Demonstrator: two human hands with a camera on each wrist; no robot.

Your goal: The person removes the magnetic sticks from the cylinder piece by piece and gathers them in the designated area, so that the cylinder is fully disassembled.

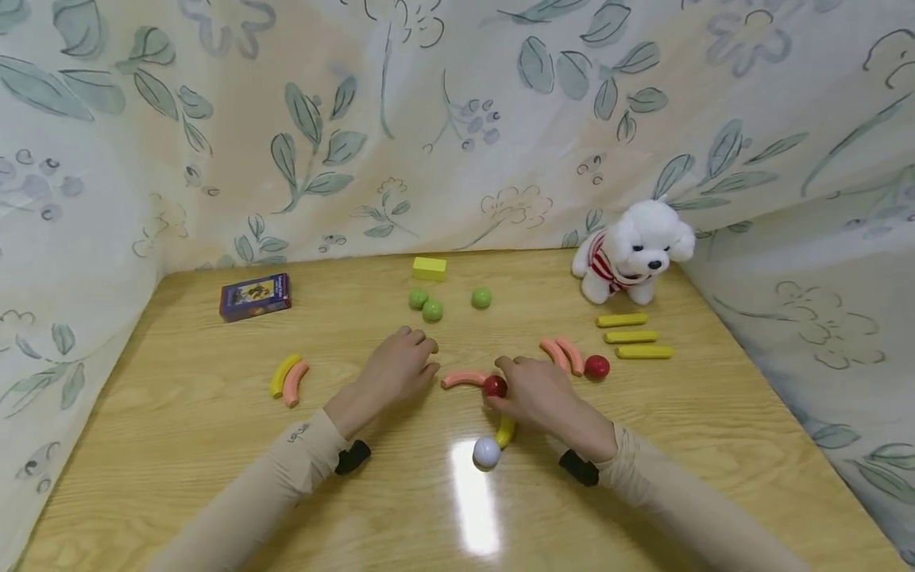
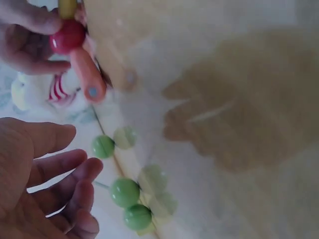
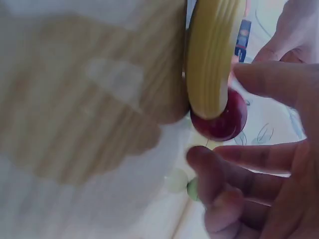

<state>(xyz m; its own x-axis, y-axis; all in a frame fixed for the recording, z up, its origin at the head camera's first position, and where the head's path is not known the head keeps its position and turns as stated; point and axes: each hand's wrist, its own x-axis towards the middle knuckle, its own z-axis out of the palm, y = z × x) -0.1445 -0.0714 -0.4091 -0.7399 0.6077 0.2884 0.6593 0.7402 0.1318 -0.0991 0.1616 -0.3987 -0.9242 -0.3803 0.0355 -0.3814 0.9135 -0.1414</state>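
Observation:
A red ball (image 1: pixel 495 387) sits at the end of a pink curved stick (image 1: pixel 463 379), between the thumb and fingers of my right hand (image 1: pixel 538 392). In the left wrist view, the thumb seems to touch the red ball while a gap shows below it. A yellow curved stick (image 3: pixel 212 59) runs from the red ball toward a white ball (image 1: pixel 487 452), partly hidden by the right hand in the head view. My left hand (image 1: pixel 393 367) hovers left of the pink stick, fingers loosely bent, holding nothing. Its shadow falls on the table.
Green balls (image 1: pixel 432 310) and a yellow block (image 1: pixel 429 268) lie behind the hands. At left are a card box (image 1: pixel 255 297) and a yellow-pink stick pair (image 1: pixel 295 383). To the right are pink sticks (image 1: pixel 569 355), another red ball (image 1: pixel 596 366), yellow sticks (image 1: pixel 631 337) and a plush dog (image 1: pixel 632 253).

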